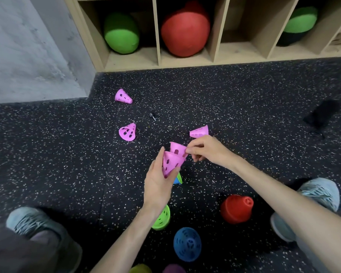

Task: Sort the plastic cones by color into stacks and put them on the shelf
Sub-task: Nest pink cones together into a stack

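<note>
Our left hand (pixel 158 182) is raised palm up over the floor, fingers curled round a pink cone (pixel 170 163). Our right hand (pixel 205 149) reaches in from the right, forearm bare, its thumb and fingertips pinching the rim of a second pink cone (pixel 177 149) nested there.
</note>
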A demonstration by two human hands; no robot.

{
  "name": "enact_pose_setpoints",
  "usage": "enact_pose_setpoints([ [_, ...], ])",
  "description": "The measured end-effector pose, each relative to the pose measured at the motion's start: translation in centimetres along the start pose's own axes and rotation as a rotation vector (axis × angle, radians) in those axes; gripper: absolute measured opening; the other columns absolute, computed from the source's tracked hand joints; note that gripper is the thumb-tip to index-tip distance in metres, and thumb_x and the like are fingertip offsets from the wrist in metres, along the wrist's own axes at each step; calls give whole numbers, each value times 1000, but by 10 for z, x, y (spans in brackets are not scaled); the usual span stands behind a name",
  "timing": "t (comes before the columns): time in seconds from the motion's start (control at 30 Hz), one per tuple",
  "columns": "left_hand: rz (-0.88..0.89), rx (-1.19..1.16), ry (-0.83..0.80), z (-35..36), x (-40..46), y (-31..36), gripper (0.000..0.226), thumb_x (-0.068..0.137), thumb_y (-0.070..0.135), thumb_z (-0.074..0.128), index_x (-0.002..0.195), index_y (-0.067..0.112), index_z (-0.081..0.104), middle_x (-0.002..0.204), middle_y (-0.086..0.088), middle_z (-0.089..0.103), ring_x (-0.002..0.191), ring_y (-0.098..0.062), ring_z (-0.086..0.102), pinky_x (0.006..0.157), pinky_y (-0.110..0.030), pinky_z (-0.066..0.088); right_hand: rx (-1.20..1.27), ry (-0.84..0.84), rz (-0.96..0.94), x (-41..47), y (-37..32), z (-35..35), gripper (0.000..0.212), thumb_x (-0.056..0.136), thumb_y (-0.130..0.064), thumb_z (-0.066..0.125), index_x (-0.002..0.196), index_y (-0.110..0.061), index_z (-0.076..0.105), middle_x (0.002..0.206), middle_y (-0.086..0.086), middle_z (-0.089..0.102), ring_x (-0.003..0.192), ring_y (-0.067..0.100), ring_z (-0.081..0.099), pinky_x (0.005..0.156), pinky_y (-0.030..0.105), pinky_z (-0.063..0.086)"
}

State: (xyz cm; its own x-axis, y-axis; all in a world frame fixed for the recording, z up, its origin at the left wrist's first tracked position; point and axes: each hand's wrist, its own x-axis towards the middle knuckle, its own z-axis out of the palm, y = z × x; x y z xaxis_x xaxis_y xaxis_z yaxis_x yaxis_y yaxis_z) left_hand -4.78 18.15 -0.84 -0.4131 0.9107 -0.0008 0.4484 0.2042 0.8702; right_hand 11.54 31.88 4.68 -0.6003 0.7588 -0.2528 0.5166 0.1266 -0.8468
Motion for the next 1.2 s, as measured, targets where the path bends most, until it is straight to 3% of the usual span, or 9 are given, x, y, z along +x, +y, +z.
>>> enact_pose_setpoints([
  [0.1, 19, 31, 11, -1, -4, 5, 76, 95, 38, 70, 159, 37, 28, 134, 24, 49, 108, 14, 53, 97, -6, 41, -12, -32, -13, -2, -2, 7, 11, 95, -18, 70, 87, -20, 77, 76, 13, 72, 66, 10, 65, 65, 24, 53],
  [0.17, 16, 4, 14, -1, -5, 6, 77, 95, 41, 69, 158, 44, 25, 132, 21, 56, 107, 7, 58, 97, -16, 49, -14, -59, -30, -1, -3, 13, 13, 95, -15, 69, 86, -20, 77, 79, 18, 72, 66, 11, 64, 65, 25, 53],
  [0.27, -13, -32, 19, 0, -5, 5, 76, 94, 50, 68, 154, 56, 22, 126, 6, 65, 107, -22, 64, 92, -40, 57, 5, -88, -39, 1, -4, 19, 12, 95, -12, 68, 89, -15, 78, 80, 24, 71, 66, 12, 63, 64, 25, 52],
  [0.4, 24, -4, 33, -3, -7, 8, 68, 96, 43, 68, 153, 50, 31, 140, 17, 55, 119, -2, 57, 103, -30, 51, 0, -124, -47, 4, -4, 18, 12, 96, -14, 67, 93, -15, 79, 85, 23, 71, 70, 12, 63, 68, 28, 53],
  [0.53, -1, -27, 19, -1, -6, 4, 66, 96, 36, 70, 149, 52, 35, 140, 18, 56, 118, -5, 61, 102, -38, 53, -15, -135, -32, 4, -4, 12, 16, 97, -16, 65, 98, -29, 75, 90, 14, 73, 73, 11, 66, 72, 27, 56],
  [0.8, -16, -47, 38, 3, -7, 1, 65, 95, 43, 70, 147, 57, 32, 132, 17, 60, 109, -6, 65, 94, -40, 57, 5, 282, 50, 24, 37, -25, 20, 99, -25, 64, 112, -37, 74, 112, -9, 63, 96, 11, 60, 81, 25, 49],
  [0.9, -6, -41, 44, 5, -8, 1, 66, 94, 46, 69, 148, 56, 32, 135, 18, 59, 113, -10, 65, 96, -42, 56, -63, 378, 132, 39, 58, -31, 34, 97, -21, 65, 129, -34, 66, 137, 2, 47, 126, 21, 48, 100, 29, 40],
  [1.03, 1, -22, 67, 5, -8, -2, 65, 95, 45, 69, 148, 57, 32, 140, 17, 56, 119, -14, 62, 101, -43, 54, -52, 285, 271, 58, 73, -28, 49, 96, -15, 65, 139, -37, 58, 161, 9, 29, 147, 27, 31, 117, 36, 26],
  [1.2, -5, -13, 73, 8, -3, -2, 65, 95, 48, 68, 148, 56, 31, 137, 17, 57, 117, -14, 63, 101, -43, 54, -26, 259, 300, 72, 74, -22, 53, 98, -11, 63, 149, -19, 50, 160, 2, 36, 141, 21, 41, 109, 27, 30],
])
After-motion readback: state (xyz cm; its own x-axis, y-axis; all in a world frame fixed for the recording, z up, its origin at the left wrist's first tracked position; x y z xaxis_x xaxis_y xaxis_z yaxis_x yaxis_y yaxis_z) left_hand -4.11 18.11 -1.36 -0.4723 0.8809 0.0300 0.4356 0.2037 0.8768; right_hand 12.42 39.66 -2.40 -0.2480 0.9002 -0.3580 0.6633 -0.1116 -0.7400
